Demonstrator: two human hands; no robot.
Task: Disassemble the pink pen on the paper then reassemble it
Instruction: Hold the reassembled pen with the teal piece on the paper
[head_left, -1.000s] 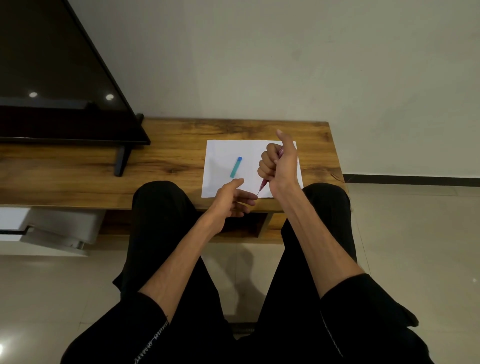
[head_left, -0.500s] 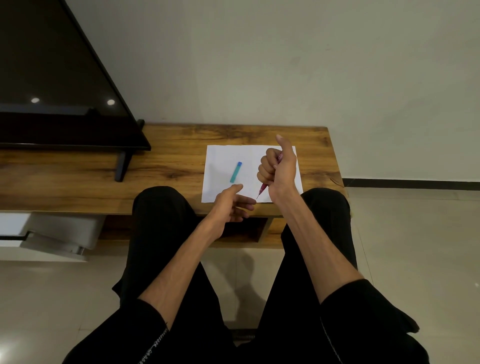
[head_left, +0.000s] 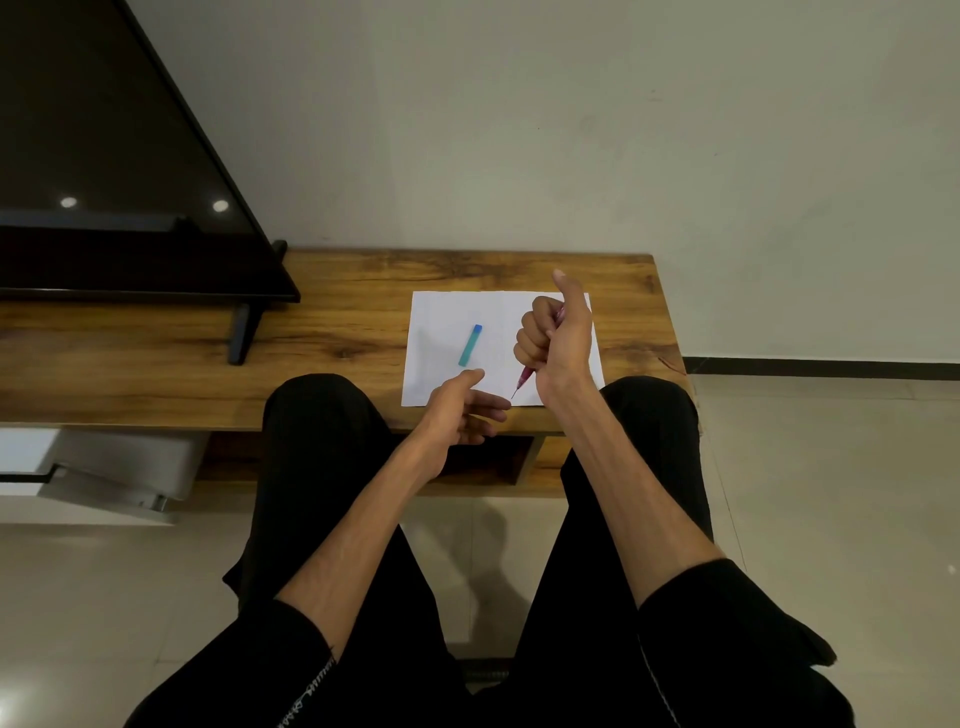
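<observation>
Head view: I am partway through taking the pink pen apart.

My right hand (head_left: 558, 338) is gripping the pink pen (head_left: 527, 375) in a fist, thumb up, its thin tip pointing down toward me over the paper (head_left: 441, 322). My left hand (head_left: 462, 405) is hanging loose and holding nothing, near the tip. The teal cap (head_left: 470, 345) is lying on the paper, apart from the pen. I judge the cap is done; the barrel and refill are awaiting separation, then reassembly.
</observation>
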